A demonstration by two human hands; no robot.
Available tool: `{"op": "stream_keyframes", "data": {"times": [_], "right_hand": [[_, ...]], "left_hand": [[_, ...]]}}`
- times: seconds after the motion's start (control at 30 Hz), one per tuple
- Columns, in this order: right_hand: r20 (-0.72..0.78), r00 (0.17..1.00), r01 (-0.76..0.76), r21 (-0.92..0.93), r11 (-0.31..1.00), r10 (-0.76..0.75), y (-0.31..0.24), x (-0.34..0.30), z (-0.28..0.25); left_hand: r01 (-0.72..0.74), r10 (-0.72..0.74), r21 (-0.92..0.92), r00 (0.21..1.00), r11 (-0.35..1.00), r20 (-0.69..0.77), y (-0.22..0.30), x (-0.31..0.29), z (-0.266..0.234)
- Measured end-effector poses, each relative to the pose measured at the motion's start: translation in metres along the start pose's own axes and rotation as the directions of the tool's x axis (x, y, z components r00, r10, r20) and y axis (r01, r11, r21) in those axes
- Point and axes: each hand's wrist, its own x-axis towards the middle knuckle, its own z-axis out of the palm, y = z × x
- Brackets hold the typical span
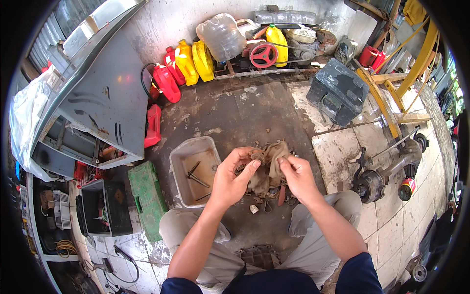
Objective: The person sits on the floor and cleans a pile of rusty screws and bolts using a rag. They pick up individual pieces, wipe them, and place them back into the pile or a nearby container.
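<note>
My left hand (233, 177) is closed around a small brownish metal part (257, 156), pinched between thumb and fingers; its exact kind is hard to make out. A dirty tan rag (278, 153) hangs from the closed fingers of my right hand (299, 180), beside that part. Beneath both hands, small dark metal pieces lie on the floor, partly covered by the rag and fingers. A small pale piece (253, 209) rests nearer to me. To the left stands a grey plastic tub (199, 151) with a dark T-shaped tool (195, 172) inside.
A green case (148, 192) and an open black box (117, 206) stand left. Red and yellow jerrycans (185, 61) line the wall near a red pulley (263, 55). At right are a black toolbox (338, 92) and an axle assembly (391, 169). A ribbed metal casting (259, 256) lies between my legs.
</note>
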Motion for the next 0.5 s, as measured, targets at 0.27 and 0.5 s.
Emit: {"op": "stream_keyframes", "data": {"times": [0.27,0.5], "right_hand": [[-0.123,0.991,0.099,0.456,0.884,-0.048,-0.004,0.000,0.000],[0.165,0.982,0.016,0.423,0.906,-0.095,-0.024,-0.004,-0.002]], "left_hand": [[0.030,-0.052,0.228,0.995,0.973,0.087,0.004,-0.011,0.012],[0.028,-0.039,0.142,0.997,0.989,0.073,-0.021,-0.010,0.016]]}}
